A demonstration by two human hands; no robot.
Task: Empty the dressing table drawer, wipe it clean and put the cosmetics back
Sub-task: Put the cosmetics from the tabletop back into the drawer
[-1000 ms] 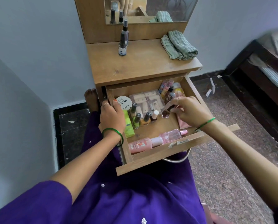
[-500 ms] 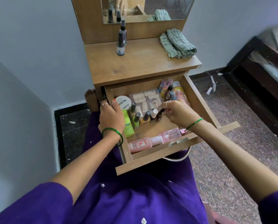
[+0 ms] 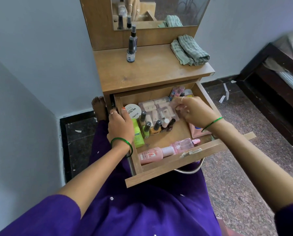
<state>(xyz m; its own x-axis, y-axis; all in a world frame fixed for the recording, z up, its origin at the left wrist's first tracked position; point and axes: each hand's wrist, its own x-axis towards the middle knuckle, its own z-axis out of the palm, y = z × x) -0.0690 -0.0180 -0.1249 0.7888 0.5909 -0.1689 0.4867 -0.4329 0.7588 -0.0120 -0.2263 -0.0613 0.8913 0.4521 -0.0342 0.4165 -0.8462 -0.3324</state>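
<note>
From my remote seat I see the drawer [image 3: 161, 171] pulled well out of the dressing table, its long axis running from the cabinet toward the person's lap and angled slightly to the right. My left hand [image 3: 120, 125] grips the drawer's left wall, fingers curled over the rim beside the white nail polish remover jar [image 3: 133, 111]. My right hand [image 3: 193, 111] reaches into the back right part of the drawer, over the clear plastic case [image 3: 157, 108]; its fingers are bent and blurred, and I cannot tell whether they hold anything. Along the front wall two pink bottles lie on their sides, end to end, their long axes parallel to that wall: the opaque pink bottle [image 3: 151, 155] with its cap pointing right, the clear pink perfume bottle [image 3: 185, 145] with its cap also pointing right. A lime green bottle [image 3: 139, 135] lies against the left wall, pointing front to back. I count five nail polish bottles [image 3: 156, 127] standing upright in a row in the middle. Several lipstick tubes [image 3: 177, 91] stand in the back right corner; their count is unclear. On the worktop [image 3: 151, 72] stand one dark spray bottle [image 3: 131, 46] and one folded green cloth [image 3: 190, 51].
</note>
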